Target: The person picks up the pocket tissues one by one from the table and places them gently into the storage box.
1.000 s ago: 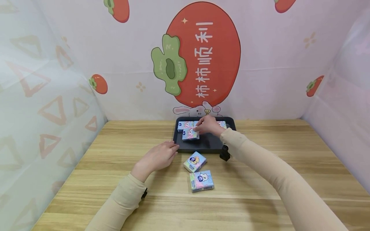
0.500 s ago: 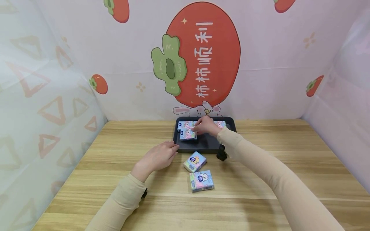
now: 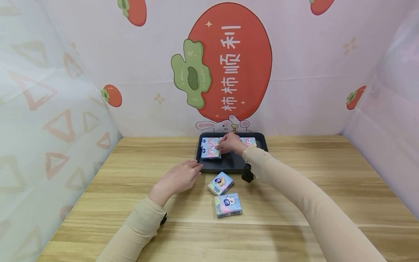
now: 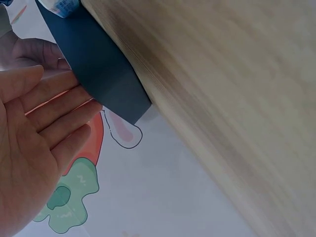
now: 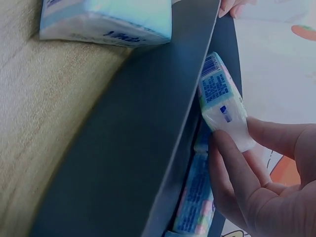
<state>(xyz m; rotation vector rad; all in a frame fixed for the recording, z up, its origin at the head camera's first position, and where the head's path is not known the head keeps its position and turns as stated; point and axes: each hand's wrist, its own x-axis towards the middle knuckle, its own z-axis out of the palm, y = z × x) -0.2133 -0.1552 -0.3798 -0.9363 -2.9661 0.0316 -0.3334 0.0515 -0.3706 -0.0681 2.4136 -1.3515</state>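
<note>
With thumb and fingers my right hand (image 3: 230, 142) pinches a small tissue pack (image 3: 210, 152) over the left part of a black tray (image 3: 232, 170). In the right wrist view this held pack (image 5: 228, 116) is tilted, its white end between thumb and fingers. Behind it a row of similar packs lies along the tray's back; the hand hides part of the row, whose right end pack (image 3: 250, 141) shows. My left hand (image 3: 181, 177) has its fingers extended, the tips touching the tray's front left corner. The left wrist view shows its palm and straight fingers (image 4: 57, 111) against the tray's side.
Two more tissue packs lie on the wooden table (image 3: 278, 236) in front of the tray: an angled one (image 3: 221, 183) close to its front edge, and another (image 3: 228, 205) nearer me. A printed cloth backdrop (image 3: 294, 109) rises behind the table.
My right hand has shifted left with the tissue pack, bringing it toward the tray's left side, just in front of the back row. The left hand has stayed in place.
</note>
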